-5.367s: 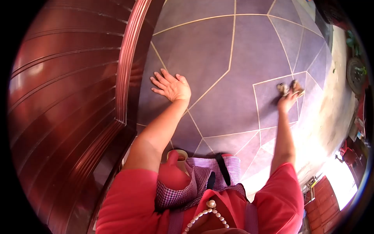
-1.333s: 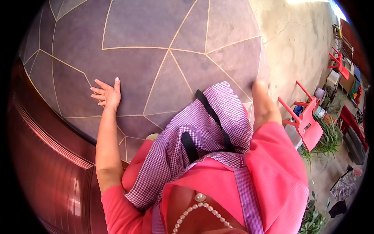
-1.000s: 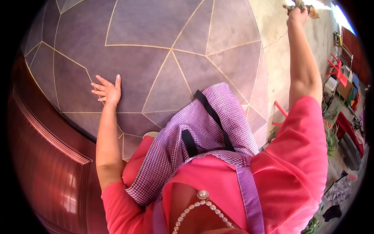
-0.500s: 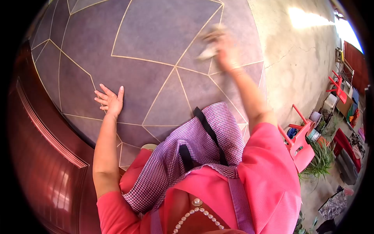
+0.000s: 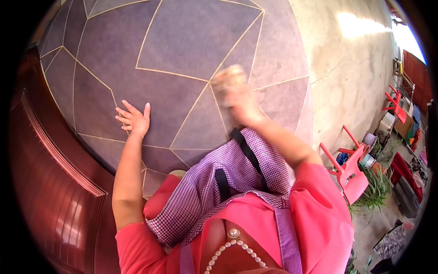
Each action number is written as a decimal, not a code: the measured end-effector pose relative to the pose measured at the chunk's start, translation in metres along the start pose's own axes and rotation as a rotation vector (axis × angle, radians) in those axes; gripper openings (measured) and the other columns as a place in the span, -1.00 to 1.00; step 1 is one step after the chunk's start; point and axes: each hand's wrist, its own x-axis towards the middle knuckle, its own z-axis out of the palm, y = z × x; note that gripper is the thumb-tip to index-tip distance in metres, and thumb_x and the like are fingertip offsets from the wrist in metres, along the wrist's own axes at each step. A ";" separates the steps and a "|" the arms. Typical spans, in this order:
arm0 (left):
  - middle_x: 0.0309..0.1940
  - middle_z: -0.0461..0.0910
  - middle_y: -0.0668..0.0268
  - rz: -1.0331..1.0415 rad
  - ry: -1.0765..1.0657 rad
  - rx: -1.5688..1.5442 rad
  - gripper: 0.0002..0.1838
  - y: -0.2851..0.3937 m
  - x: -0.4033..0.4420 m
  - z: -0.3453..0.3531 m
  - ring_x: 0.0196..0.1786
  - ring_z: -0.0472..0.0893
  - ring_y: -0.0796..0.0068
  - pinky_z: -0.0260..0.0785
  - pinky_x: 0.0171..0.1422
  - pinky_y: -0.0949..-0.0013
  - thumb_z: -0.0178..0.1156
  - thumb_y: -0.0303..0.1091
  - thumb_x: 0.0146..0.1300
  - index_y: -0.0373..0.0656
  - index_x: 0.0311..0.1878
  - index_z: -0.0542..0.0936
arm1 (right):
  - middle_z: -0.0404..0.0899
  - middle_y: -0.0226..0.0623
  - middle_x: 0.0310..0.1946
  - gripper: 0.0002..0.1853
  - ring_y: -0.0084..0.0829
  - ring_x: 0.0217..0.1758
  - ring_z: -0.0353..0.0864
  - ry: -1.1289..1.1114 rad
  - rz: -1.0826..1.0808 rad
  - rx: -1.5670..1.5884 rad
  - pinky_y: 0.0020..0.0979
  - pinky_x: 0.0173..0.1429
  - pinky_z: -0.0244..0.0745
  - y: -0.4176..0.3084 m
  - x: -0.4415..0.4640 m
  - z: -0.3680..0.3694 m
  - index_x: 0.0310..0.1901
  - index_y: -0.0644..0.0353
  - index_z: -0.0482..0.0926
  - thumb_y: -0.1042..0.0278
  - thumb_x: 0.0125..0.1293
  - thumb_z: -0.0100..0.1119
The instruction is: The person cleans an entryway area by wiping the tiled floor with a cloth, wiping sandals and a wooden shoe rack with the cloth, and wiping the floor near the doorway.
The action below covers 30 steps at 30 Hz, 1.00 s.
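Observation:
My left hand (image 5: 137, 119) lies with fingers spread on the purple-grey surface (image 5: 178, 41) with pale angular lines, and holds nothing. Blurred by motion, my right hand (image 5: 239, 100) is over the same surface, closed on a crumpled cloth (image 5: 232, 78) of tan and light colour. Below both hands a purple checked apron (image 5: 242, 160) with black straps covers my lap.
A dark red panelled door (image 5: 59, 192) stands at the left. To the right are a pale concrete floor (image 5: 337, 77), a red chair (image 5: 353, 180), another red chair (image 5: 399, 109), a green plant (image 5: 374, 189) and assorted items along the edge.
My right hand swung from the far right inward over the lined surface, then closer to my body and left, with the cloth. My left hand stays spread on the surface; the view has shifted slightly.

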 end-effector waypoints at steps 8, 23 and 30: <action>0.44 -0.69 -0.09 0.007 0.006 -0.041 0.14 0.000 -0.001 0.000 0.45 -0.66 -0.26 -0.53 0.37 -0.45 0.07 0.33 0.19 0.03 0.47 -0.50 | 0.56 -0.36 -0.02 -0.65 -0.16 0.26 0.38 0.104 -0.876 -0.193 -0.10 0.33 0.29 -0.049 0.126 0.010 -0.05 -0.07 0.62 0.15 0.09 0.18; 0.44 -0.64 -0.14 0.049 0.011 -0.036 0.14 0.003 -0.003 -0.001 0.43 -0.63 -0.36 -0.54 0.33 -0.51 0.02 0.36 0.19 -0.04 0.48 -0.46 | 0.40 0.13 0.16 -0.51 -0.02 0.21 0.40 0.658 0.548 -0.141 -0.18 0.35 0.23 0.170 -0.064 -0.063 0.21 0.16 0.44 0.40 0.20 0.01; 0.44 -0.66 -0.14 0.029 0.003 -0.016 0.14 0.004 -0.002 -0.001 0.44 -0.63 -0.32 -0.54 0.36 -0.46 0.01 0.37 0.18 -0.05 0.48 -0.46 | 0.55 -0.02 -0.08 -0.54 0.05 -0.11 0.47 0.387 0.385 -0.266 -0.12 -0.12 0.36 -0.070 0.023 0.068 -0.01 0.24 0.51 0.49 -0.06 0.03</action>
